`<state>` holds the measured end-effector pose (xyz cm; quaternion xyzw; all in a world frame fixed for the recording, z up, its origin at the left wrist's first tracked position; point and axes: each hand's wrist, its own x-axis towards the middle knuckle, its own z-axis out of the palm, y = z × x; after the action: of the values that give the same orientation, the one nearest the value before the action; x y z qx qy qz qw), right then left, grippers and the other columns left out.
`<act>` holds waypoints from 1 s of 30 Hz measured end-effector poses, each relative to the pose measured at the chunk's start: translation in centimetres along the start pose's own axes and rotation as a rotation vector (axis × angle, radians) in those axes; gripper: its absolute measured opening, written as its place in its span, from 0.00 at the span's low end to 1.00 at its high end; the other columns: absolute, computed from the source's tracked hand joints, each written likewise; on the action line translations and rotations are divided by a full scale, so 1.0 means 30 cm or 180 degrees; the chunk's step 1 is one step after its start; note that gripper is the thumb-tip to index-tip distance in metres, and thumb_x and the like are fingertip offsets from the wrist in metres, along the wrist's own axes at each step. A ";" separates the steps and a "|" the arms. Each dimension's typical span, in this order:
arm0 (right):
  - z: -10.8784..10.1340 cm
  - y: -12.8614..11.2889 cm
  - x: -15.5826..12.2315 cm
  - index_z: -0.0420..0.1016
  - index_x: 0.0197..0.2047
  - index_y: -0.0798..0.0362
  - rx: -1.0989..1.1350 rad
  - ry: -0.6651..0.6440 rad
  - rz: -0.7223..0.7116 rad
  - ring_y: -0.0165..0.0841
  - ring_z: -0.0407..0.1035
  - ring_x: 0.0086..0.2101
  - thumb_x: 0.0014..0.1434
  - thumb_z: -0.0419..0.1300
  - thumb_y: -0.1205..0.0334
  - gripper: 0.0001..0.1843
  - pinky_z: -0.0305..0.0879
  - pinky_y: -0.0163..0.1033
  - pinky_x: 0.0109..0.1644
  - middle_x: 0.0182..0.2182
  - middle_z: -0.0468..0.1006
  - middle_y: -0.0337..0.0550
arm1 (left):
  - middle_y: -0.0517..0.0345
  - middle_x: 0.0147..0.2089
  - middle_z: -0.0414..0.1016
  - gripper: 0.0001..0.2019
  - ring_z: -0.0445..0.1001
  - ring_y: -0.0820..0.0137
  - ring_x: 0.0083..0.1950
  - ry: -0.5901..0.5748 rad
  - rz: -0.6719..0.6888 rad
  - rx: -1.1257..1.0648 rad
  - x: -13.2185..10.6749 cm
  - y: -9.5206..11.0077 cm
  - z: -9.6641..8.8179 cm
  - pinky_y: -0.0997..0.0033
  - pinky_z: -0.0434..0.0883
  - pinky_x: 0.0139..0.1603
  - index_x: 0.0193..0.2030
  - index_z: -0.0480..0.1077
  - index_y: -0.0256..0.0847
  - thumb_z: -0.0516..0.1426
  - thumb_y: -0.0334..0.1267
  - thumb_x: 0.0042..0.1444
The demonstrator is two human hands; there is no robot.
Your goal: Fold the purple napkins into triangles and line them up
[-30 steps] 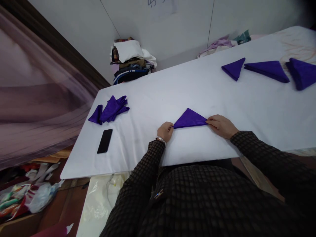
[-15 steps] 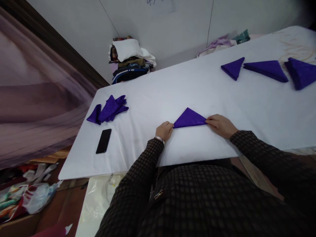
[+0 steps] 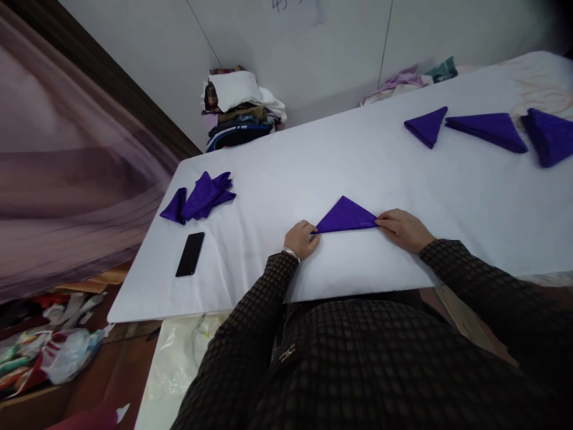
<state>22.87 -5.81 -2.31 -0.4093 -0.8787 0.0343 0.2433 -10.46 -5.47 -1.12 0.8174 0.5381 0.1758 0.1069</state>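
Note:
A purple cloth napkin [image 3: 345, 215] folded into a triangle lies flat on the white table [image 3: 313, 173] in front of me. My left hand [image 3: 301, 239] pinches its left corner, fingers closed. At the right corner, my right hand [image 3: 403, 229] pinches the cloth the same way. Both arms wear dark checked sleeves.
Three folded purple triangles [image 3: 487, 129] lie in a row at the far right. A loose heap of purple napkins [image 3: 200, 197] and a black phone [image 3: 190, 254] sit at the table's left end. Stacked clothes [image 3: 239, 110] stand by the wall. Bags and clutter [image 3: 49, 352] cover the floor at left.
My hands and the triangle stay in place; only the camera view shifted slightly.

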 end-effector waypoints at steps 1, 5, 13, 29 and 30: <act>0.000 0.000 0.000 0.80 0.43 0.51 -0.0001 0.0000 -0.0007 0.42 0.71 0.41 0.64 0.51 0.64 0.15 0.70 0.48 0.44 0.40 0.79 0.50 | 0.56 0.41 0.73 0.05 0.73 0.66 0.43 0.0006 -0.0072 0.0004 0.002 0.004 0.002 0.67 0.70 0.42 0.39 0.74 0.43 0.60 0.39 0.55; 0.002 0.000 0.002 0.80 0.43 0.51 -0.0020 0.0036 0.0007 0.42 0.71 0.41 0.64 0.51 0.64 0.15 0.70 0.49 0.44 0.40 0.79 0.50 | 0.57 0.39 0.74 0.05 0.73 0.67 0.42 -0.0042 -0.0254 -0.0017 0.011 0.009 0.007 0.69 0.70 0.40 0.36 0.74 0.44 0.59 0.41 0.58; 0.003 -0.001 0.001 0.80 0.44 0.51 -0.0011 0.0071 -0.0042 0.41 0.71 0.41 0.64 0.51 0.65 0.16 0.71 0.48 0.44 0.40 0.79 0.50 | 0.60 0.38 0.74 0.05 0.73 0.72 0.37 0.0054 -0.0149 -0.0225 -0.009 -0.035 -0.013 0.73 0.69 0.38 0.32 0.74 0.44 0.58 0.36 0.58; -0.007 0.021 -0.010 0.80 0.45 0.53 -0.0178 -0.0097 -0.0118 0.40 0.72 0.40 0.64 0.47 0.68 0.19 0.70 0.46 0.44 0.41 0.80 0.50 | 0.56 0.35 0.74 0.08 0.73 0.69 0.38 -0.0051 0.0188 0.0024 -0.019 0.013 -0.036 0.69 0.70 0.40 0.31 0.74 0.42 0.56 0.37 0.60; -0.006 0.020 -0.010 0.80 0.45 0.54 -0.0164 -0.0109 -0.0095 0.41 0.71 0.41 0.64 0.47 0.68 0.19 0.70 0.46 0.44 0.41 0.80 0.51 | 0.55 0.35 0.75 0.09 0.73 0.68 0.39 0.0006 0.0232 0.0024 -0.002 0.028 -0.035 0.67 0.70 0.41 0.31 0.74 0.42 0.56 0.38 0.61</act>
<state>23.54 -5.65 -2.43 -0.4017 -0.8893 0.0150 0.2181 -10.22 -5.88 0.14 0.8367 0.5087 0.1783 0.0968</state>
